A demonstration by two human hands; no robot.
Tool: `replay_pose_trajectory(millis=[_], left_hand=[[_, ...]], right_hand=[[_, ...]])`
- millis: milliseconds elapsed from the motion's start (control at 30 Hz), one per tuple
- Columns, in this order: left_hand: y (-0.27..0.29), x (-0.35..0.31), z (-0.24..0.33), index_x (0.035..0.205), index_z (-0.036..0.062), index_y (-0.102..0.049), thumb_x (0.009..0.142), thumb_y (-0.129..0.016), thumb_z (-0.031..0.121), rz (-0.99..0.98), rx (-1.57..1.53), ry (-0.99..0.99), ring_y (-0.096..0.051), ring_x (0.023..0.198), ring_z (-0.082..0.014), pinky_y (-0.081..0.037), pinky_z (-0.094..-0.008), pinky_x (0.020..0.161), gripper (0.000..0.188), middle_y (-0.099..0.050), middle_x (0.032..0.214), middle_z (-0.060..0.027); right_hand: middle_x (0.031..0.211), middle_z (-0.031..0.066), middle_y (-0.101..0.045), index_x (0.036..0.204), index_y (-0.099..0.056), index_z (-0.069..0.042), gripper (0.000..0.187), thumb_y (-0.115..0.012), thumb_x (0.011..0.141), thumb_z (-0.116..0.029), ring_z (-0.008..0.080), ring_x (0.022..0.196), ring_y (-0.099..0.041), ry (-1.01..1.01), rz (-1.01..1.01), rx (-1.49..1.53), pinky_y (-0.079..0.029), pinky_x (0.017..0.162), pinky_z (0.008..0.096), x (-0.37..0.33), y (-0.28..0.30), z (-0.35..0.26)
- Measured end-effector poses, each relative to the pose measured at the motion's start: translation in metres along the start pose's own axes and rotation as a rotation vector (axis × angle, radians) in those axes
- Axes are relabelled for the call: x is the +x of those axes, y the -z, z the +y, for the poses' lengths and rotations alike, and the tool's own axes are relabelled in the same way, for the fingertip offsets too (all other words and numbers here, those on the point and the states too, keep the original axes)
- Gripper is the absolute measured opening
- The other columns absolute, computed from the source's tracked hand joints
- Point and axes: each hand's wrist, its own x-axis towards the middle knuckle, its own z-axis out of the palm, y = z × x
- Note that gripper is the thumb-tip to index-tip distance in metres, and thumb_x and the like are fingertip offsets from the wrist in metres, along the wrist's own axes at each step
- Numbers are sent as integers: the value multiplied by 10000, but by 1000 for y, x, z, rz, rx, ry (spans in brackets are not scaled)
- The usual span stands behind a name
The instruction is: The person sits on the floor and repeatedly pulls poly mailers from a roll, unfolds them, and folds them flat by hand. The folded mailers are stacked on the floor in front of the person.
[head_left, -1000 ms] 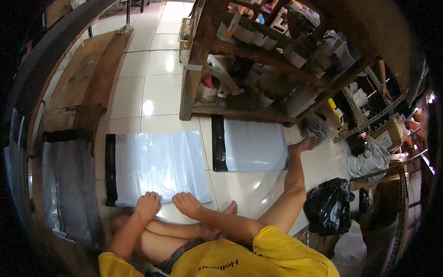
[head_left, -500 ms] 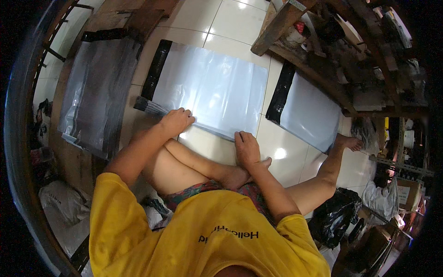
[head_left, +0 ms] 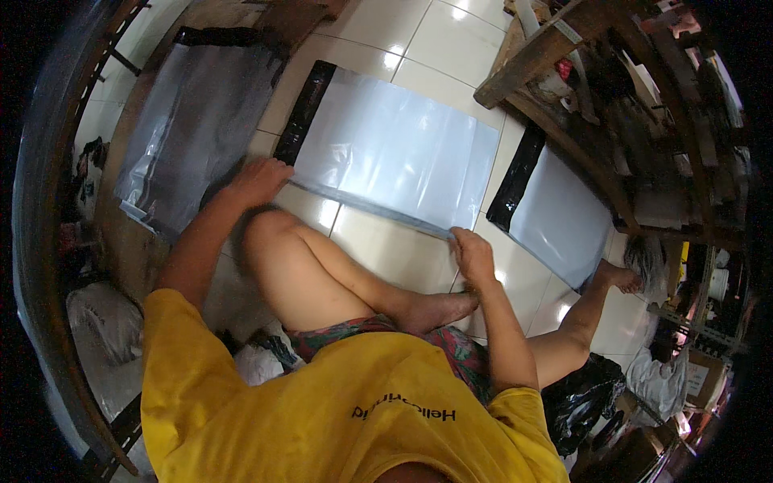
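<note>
Well apart, the left hand (head_left: 262, 180) and right hand (head_left: 475, 258) curled at the near corners of a pale plastic pile (head_left: 392, 149), flat on the tiled floor (head_left: 457, 48); their grip could not be told. The pile looked mostly squared, its near edge slightly uneven.

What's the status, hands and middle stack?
Left hand at near-left corner. Right hand at near-right. Black-banded plastic stack on tiles. Bent knee beside left hand.
</note>
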Motion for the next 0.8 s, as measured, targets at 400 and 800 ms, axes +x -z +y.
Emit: replay_pose_trajectory(millis=[400,800], left_hand=[[0,26,5,1362,109,-446,920,-616,137,-95,-670,361,-650,1100,-384,-491,-454,947,475,-644,1203,-277],[18,18,46,1232,38,-578,864,-709,255,284,80,84,-525,1236,-387,-438,-515,1020,447,-578,1275,-202]], right_hand=[[1099,236,-676,1220,-653,-41,333,-650,926,-199,404,981,-660,-287,104,143,-522,877,463,41,10,47],[1373,177,-526,1431,-499,-83,553,-572,884,-96,361,1256,-507,158,9,-479,-404,1087,506,24,-20,-4]])
